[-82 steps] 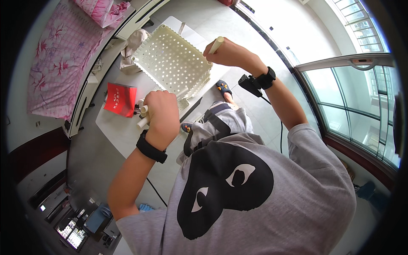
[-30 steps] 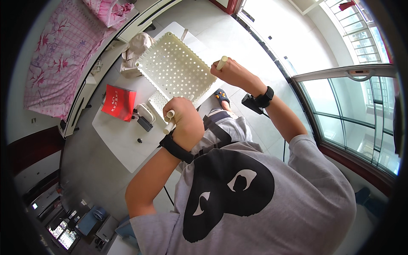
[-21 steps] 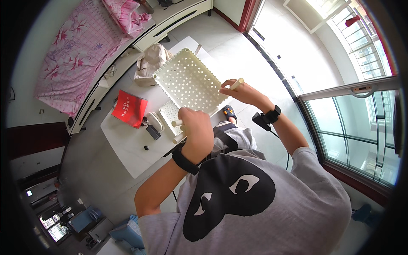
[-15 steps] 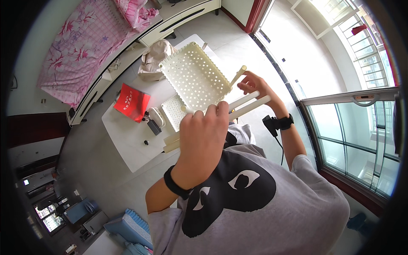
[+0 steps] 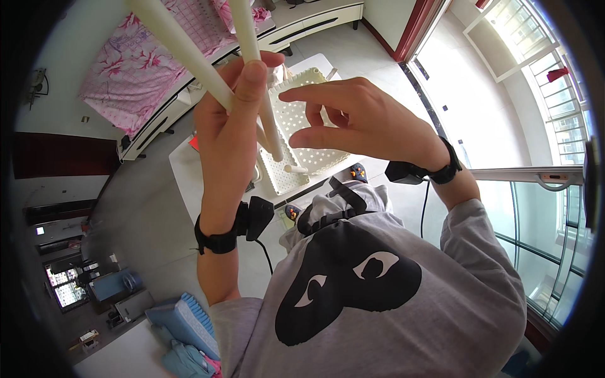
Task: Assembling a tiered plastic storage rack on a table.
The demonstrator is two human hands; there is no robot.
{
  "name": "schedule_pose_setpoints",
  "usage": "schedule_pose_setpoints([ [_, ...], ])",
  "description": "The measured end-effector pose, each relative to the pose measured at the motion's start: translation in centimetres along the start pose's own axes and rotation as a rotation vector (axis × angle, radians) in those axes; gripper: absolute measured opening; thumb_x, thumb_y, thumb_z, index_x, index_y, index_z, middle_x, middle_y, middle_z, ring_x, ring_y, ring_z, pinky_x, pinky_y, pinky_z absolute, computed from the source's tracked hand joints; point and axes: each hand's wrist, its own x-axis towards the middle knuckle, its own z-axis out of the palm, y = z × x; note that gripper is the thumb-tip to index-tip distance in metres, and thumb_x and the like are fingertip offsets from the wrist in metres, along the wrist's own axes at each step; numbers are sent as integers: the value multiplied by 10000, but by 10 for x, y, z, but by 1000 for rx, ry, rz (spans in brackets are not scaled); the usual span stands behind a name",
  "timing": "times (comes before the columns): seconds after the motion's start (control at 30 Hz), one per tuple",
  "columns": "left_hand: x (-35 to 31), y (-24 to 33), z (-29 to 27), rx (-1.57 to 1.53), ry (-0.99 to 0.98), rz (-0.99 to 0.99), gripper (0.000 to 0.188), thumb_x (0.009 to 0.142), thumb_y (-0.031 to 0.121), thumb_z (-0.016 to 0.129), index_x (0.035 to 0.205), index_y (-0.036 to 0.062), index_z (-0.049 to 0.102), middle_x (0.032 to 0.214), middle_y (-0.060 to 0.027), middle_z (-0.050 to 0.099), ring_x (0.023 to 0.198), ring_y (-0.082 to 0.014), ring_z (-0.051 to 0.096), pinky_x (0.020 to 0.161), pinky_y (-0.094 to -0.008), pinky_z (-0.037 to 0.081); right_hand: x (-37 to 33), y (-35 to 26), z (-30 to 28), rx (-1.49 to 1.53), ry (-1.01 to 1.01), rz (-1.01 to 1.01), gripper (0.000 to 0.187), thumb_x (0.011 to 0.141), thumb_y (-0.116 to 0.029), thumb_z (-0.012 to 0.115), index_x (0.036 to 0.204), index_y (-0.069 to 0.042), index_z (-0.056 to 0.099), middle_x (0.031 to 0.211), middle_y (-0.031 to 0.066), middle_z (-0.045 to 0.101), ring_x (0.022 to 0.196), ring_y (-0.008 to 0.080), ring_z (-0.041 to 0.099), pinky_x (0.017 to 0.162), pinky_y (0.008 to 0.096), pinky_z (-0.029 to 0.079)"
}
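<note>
My left hand [image 5: 230, 113] is raised and closed around long cream plastic tubes [image 5: 189, 57]. They slant from the upper left, and their lower ends come out below the fingers. My right hand [image 5: 365, 123] hangs just right of the tubes, thumb and fingers apart and nothing between them. Beyond both hands, a cream basket [image 5: 324, 157] with star-shaped holes and a scalloped rim rests on the table, partly covered by the right hand. A short cream peg [image 5: 295, 169] shows at its near corner. Left of it lies a second perforated tray [image 5: 282, 181].
The pale table [image 5: 189, 170] stands before me, a red item [image 5: 194, 143] mostly hidden behind my left arm. A low cabinet [image 5: 309, 25] runs along the far wall, with a pink floral cloth [image 5: 138, 69] to its left. A glass door [image 5: 529, 220] is at the right.
My left hand has risen with the tubes, which now point up and left. The right hand has moved left, away from the basket's corner peg. The basket now appears smaller and lower.
</note>
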Motion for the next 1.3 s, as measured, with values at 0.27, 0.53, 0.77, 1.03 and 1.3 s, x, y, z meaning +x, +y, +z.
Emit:
schedule_pose_setpoints([
  [0.27,20,-10,22,-106,-151,84,433,971,395,484,1065,-9,610,727,7,540,680,-52,546,598,-197,437,42,11,-23,-28,-171,33,343,854,-323,664,802,15,662,591,56,586,481,113,524,457,256,394],
  [0.53,75,-103,-39,475,154,-94,496,943,452,512,811,-8,644,522,11,448,479,-70,423,458,-241,334,79,123,-62,20,-43,227,279,919,-325,590,1023,-84,683,741,28,657,547,48,553,426,161,413],
  [0.77,75,-237,-73,470,191,-119,443,906,400,594,947,-38,644,663,-31,614,579,-97,586,551,-224,449,82,256,-8,269,-25,531,207,880,-248,560,918,-54,621,698,25,626,552,83,571,448,243,449],
  [1.03,77,-264,-51,552,73,-246,346,921,308,569,1011,-19,639,714,-55,637,677,-135,584,642,-279,449,83,296,7,58,70,278,217,833,-266,619,840,-51,590,666,19,601,591,113,568,518,275,458],
  [1.3,77,-273,-41,567,118,-226,347,914,291,579,1074,-12,632,804,-84,656,723,-156,602,668,-281,467,81,319,6,131,43,306,220,807,-260,639,795,-45,594,632,45,597,580,122,583,516,286,455],
])
